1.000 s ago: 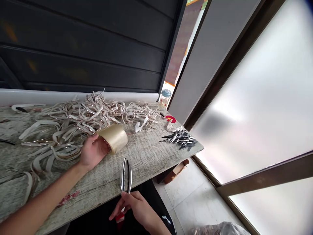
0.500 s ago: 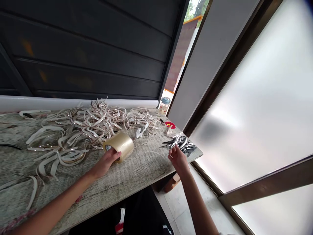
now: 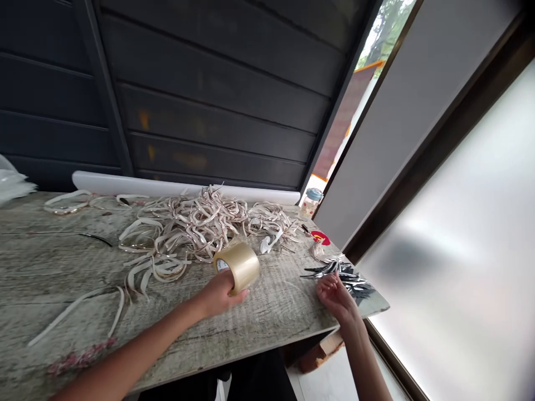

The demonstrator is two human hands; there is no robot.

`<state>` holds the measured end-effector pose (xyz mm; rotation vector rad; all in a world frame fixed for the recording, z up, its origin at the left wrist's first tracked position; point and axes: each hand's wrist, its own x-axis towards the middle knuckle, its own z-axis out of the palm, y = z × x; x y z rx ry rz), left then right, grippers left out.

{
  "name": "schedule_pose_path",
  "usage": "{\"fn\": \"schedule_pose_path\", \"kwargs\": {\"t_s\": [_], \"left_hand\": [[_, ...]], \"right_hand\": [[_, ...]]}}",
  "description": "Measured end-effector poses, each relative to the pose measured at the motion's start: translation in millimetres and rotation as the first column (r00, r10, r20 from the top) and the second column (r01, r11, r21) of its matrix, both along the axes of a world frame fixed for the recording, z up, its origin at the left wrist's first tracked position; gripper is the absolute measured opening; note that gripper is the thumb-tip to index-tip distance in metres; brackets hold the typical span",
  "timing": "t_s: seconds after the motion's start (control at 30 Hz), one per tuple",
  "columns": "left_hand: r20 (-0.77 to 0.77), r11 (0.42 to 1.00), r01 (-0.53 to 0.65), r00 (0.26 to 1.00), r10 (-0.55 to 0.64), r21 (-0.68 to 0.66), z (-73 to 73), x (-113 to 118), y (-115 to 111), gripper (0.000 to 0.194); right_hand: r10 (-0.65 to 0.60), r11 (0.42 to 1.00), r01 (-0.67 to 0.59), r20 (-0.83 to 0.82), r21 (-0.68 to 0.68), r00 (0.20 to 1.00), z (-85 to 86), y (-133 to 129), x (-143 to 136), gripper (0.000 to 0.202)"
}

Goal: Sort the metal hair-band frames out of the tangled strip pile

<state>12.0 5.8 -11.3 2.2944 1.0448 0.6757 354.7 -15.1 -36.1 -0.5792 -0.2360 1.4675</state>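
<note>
My left hand (image 3: 221, 294) grips a wide roll of clear tape (image 3: 246, 268), its fingers inside the core and the thumb on the outer rim. The roll is tilted just above the wooden-patterned table (image 3: 251, 328). At the right, my right hand (image 3: 334, 296) is closed with its fingers curled, beside a pile of shiny black strips (image 3: 355, 283). Whether a small piece sits between those fingers is hidden. Behind the tape lies a large tangled heap of white and rose-gold strips (image 3: 209, 220).
A jar with a blue lid (image 3: 311, 201) stands at the far right corner, near a round red piece (image 3: 320, 238). Along the back lies a long white roll (image 3: 167, 185). Pink strands (image 3: 81, 356) lie front left. A frosted glass panel (image 3: 451, 250) is on the right.
The view has swung left, so everything appears further right. My left hand still holds the tape roll. My right hand stays by the black strips, now turned with its fingers more curled.
</note>
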Motion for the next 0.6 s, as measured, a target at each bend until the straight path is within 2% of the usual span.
{"fn": "schedule_pose_path", "kwargs": {"t_s": [0.13, 0.2, 0.27, 0.33, 0.4, 0.47, 0.53, 0.57, 0.6], "left_hand": [[-0.058, 0.997, 0.031, 0.998, -0.027, 0.072, 1.5, -0.5, -1.4, 0.027], [-0.043, 0.994, 0.059, 0.998, -0.055, 0.094, 2.3, -0.8, -1.1, 0.032], [-0.034, 0.989, 0.097, 0.995, -0.094, 0.116, 3.1, -1.3, -0.7, 0.035], [-0.039, 0.981, 0.133, 0.991, -0.129, 0.138, 3.4, -2.0, -0.3, 0.039], [-0.054, 0.974, 0.162, 0.986, -0.155, 0.16, 2.5, -2.7, -0.2, 0.046], [-0.076, 0.968, 0.172, 0.984, -0.161, 0.183, 0.8, -3.3, -0.6, 0.055], [-0.106, 0.965, 0.166, 0.984, -0.146, 0.205, -0.9, -3.8, -1.5, 0.054], [-0.121, 0.964, 0.159, 0.983, -0.135, 0.212, -1.4, -4.0, -2.3, 0.051], [-0.134, 0.965, 0.151, 0.983, -0.123, 0.216, -1.7, -4.2, -3.1, 0.048]], "right_hand": [[-0.043, 0.998, 0.045, -0.051, 0.04, 0.998, -5.0, 3.8, -1.6, 0.052], [-0.034, 0.998, 0.038, -0.071, 0.054, 0.997, -2.0, 1.7, -5.3, 0.049], [0.037, 0.999, -0.035, -0.089, 0.03, 0.995, 5.5, -3.1, -12.5, 0.039], [0.165, 0.986, -0.166, -0.095, 0.003, 0.982, 16.9, -8.2, -25.3, 0.03], [0.309, 0.951, -0.309, -0.052, 0.006, 0.95, 31.2, -9.3, -44.7, 0.033], [0.391, 0.918, -0.395, 0.098, 0.028, 0.915, 47.5, -2.0, -70.3, 0.035], [0.341, 0.915, -0.396, 0.38, 0.073, 0.86, 64.9, 16.4, -100.0, 0.031], [0.264, 0.917, -0.384, 0.56, 0.108, 0.786, 73.3, 29.6, -115.6, 0.03], [0.168, 0.915, -0.384, 0.749, 0.124, 0.642, 81.2, 44.8, -131.4, 0.031]]}}
